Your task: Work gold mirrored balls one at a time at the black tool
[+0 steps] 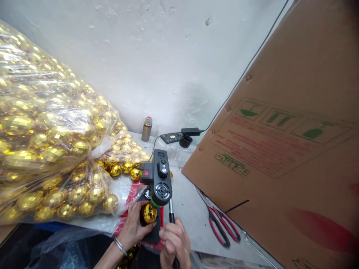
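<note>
A small black bench drill press (pixel 162 177) stands on the table, its head above a gold mirrored ball (pixel 149 213). My left hand (pixel 135 226), with a silver bracelet at the wrist, closes its thumb and fingers around that ball and holds it on the black base. My right hand (pixel 176 243) is wrapped round the black grip of the press's feed lever (pixel 171 211). Where the drill bit meets the ball is too small to make out. Several loose gold balls (pixel 126 167) lie behind the press, to its left.
A large clear bag of gold balls (pixel 56 149) fills the left side. A big cardboard box (pixel 280 149) leans in on the right, with red-handled scissors (pixel 223 226) by its lower edge. A metal bottle (pixel 146 129), a power adapter (pixel 191 131) and a black cup (pixel 185 141) stand near the wall.
</note>
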Tool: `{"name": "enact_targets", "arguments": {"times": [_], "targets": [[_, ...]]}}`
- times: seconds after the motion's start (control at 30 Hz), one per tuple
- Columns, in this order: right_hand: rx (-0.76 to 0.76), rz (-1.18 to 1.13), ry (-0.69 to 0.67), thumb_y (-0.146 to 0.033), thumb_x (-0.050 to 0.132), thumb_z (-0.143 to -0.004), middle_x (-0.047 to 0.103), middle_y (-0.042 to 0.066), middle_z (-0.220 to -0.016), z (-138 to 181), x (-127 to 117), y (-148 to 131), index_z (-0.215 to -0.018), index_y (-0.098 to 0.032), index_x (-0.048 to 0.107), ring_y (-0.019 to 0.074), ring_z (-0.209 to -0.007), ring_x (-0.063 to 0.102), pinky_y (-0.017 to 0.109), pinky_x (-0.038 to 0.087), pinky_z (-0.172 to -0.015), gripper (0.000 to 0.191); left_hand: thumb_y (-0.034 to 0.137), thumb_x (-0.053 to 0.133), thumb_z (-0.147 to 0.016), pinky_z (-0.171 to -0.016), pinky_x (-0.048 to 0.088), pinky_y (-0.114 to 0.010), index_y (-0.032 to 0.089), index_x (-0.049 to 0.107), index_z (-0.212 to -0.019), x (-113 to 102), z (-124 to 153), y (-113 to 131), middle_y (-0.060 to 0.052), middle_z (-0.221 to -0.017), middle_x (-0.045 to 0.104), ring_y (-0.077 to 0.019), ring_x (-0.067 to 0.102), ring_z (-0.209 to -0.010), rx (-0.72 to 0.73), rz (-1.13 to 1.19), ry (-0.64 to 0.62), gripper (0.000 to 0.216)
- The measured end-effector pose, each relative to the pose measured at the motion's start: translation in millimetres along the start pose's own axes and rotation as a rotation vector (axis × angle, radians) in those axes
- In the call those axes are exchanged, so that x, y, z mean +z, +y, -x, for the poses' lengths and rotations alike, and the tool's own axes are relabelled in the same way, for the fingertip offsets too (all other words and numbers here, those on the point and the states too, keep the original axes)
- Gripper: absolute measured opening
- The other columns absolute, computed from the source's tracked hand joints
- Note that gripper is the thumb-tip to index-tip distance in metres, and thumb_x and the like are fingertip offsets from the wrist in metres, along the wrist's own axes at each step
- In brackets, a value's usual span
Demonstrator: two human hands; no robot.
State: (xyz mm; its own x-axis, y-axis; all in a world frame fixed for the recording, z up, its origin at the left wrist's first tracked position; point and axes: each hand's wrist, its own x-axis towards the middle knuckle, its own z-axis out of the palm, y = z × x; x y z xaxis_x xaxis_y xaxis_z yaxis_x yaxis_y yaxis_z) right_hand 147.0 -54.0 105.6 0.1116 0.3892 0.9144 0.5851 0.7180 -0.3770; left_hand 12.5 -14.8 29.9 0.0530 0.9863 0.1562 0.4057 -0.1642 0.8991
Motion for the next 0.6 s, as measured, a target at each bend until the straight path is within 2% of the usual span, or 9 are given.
{"name": "enact_targets", "arguments": {"times": [0.2,0.3,0.47,0.53,0.6], "targets": [[-0.046,-0.003,0.026,-0.023,0.036,-0.106,0.06,-0.004,-0.061,-2,5,1,-0.085,-0.023,0.057,0.0116,-0.051,0.058,0.032,0.056,-0.071,0.03,0.033,0.079,-0.069,-0.098,0.052,-0.058,0.02,0.069,-0.114,1,1,0,-0.012,-0.111,0.071,-0.0373,0.062,-0.109,0.012,0.017,0.0,0.048],[-0.085,-0.012,0.04,-0.022,0.034,-0.107,0.057,-0.005,-0.061,-2,4,4,-0.082,-0.022,0.055,0.0103,-0.051,0.056,0.03,0.056,-0.075,0.032,0.032,0.079,-0.068,-0.097,0.053,-0.057,0.02,0.069,-0.115,1,1,-1,-0.012,-0.111,0.071,-0.0368,0.062,-0.108,0.018,0.019,0.014,0.049],[-0.137,0.07,-0.067,-0.024,0.034,-0.106,0.059,-0.004,-0.062,7,1,10,-0.078,-0.024,0.053,0.0105,-0.052,0.06,0.028,0.058,-0.077,0.034,0.03,0.078,-0.068,-0.097,0.052,-0.057,0.021,0.07,-0.113,2,1,-1,-0.011,-0.111,0.071,-0.0359,0.062,-0.106,0.024,0.013,0.021,0.047],[-0.115,0.082,-0.063,-0.025,0.032,-0.106,0.057,-0.005,-0.062,9,1,7,-0.076,-0.024,0.05,0.0098,-0.05,0.058,0.028,0.058,-0.076,0.036,0.029,0.079,-0.067,-0.099,0.052,-0.057,0.021,0.069,-0.115,2,2,-2,-0.011,-0.113,0.071,-0.036,0.062,-0.109,0.021,0.019,0.016,0.049],[-0.03,0.071,-0.032,-0.023,0.031,-0.107,0.055,-0.004,-0.062,3,1,0,-0.074,-0.024,0.047,0.0098,-0.05,0.055,0.03,0.056,-0.076,0.037,0.027,0.079,-0.067,-0.1,0.051,-0.057,0.021,0.069,-0.116,3,1,-2,-0.012,-0.113,0.071,-0.0363,0.062,-0.11,0.017,0.024,0.013,0.051]]}}
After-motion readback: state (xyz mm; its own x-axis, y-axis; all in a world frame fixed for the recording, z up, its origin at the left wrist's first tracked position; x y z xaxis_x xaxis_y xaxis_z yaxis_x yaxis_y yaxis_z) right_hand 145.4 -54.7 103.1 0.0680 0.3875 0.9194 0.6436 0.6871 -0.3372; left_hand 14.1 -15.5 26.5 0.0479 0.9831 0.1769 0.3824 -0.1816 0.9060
